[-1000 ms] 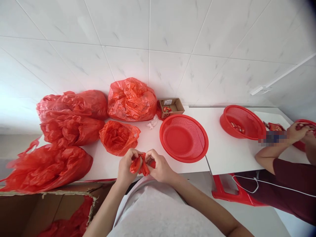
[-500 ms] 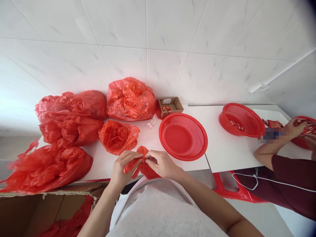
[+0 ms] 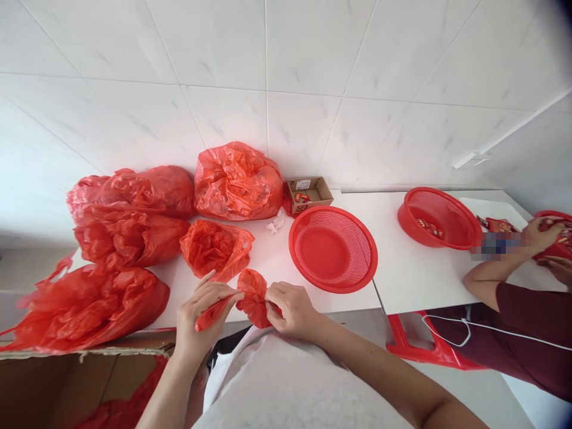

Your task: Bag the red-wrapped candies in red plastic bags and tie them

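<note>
A crumpled red plastic bag (image 3: 252, 295) is stretched between my two hands, just in front of the table's near edge. My left hand (image 3: 203, 313) pinches one gathered side of it, with loose plastic bunched in the palm. On the other side, my right hand (image 3: 290, 310) closes its fingers on the plastic. The bag's middle puffs up between them; whether anything is inside is hidden. Just beyond my left hand stands an open red bag (image 3: 217, 247), its mouth facing up. A red mesh basket (image 3: 331, 249) sits beyond my right hand.
Full red bags (image 3: 236, 182) crowd the table's back and left. A small cardboard box (image 3: 309, 192) holds a few red packets. A second red basket (image 3: 438, 217) stands farther right, near a co-worker's arm (image 3: 496, 271). A large carton (image 3: 80, 381) is at lower left.
My hands have moved apart, the left one to the left and slightly down. The red plastic between them has spread and puffed out. The co-worker's hand has shifted a little over the far-right basket.
</note>
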Demonstrator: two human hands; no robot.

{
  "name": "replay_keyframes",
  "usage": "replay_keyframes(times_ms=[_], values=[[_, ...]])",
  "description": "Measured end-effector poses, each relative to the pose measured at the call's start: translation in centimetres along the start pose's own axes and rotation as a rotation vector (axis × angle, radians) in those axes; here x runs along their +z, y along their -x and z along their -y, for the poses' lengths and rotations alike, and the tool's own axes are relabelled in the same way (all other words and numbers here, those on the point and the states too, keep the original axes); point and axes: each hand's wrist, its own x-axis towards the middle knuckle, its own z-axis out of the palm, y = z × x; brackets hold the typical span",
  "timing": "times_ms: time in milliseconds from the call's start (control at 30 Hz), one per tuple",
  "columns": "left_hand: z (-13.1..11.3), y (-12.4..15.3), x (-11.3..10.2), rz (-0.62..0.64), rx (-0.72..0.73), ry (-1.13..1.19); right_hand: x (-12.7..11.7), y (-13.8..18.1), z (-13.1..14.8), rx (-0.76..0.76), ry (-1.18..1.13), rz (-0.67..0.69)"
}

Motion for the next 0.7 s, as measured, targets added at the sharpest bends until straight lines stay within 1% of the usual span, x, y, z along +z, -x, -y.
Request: replay_keyframes(times_ms=[67,200,267,400,500,567,633,667,700], values=[[0.0,0.0,-0.3,0.036,-0.083,0.018,0.3,-0.3,-0.1,0.0,-0.016,0.002],[0.3,-0.1,-1.6,0.209,-0.325,0.094,0.7,-0.9,0.0,0.051,-0.156,0.007],[0.4,0.1,-2.6,0.239,-0.375,0.131,0.9,-1.0,0.3,0.081,-0.22,0.014],[-0.4,1.0,-4.1,0.156,-0.406,0.265,1.1,-1.2,1.2,0.071,-0.291,0.043],[-0.8,1.6,-5.2,0.115,-0.406,0.374,1.2,-1.6,2.1,0.043,-0.321,0.092],[-0.5,2.3,-6.7,0.115,-0.405,0.386,1.2,-1.9,2.5,0.026,-0.353,0.128],[0.2,3.6,-9.3,0.093,-0.469,0.281,1.1,-2.1,2.8,0.014,-0.393,0.151],[0.5,4.6,-10.9,0.05,-0.536,0.17,1.1,-2.2,2.8,0.015,-0.41,0.154],[0.7,5.6,-12.7,-0.013,-0.633,0.028,1.0,-2.2,2.7,0.024,-0.422,0.154]])
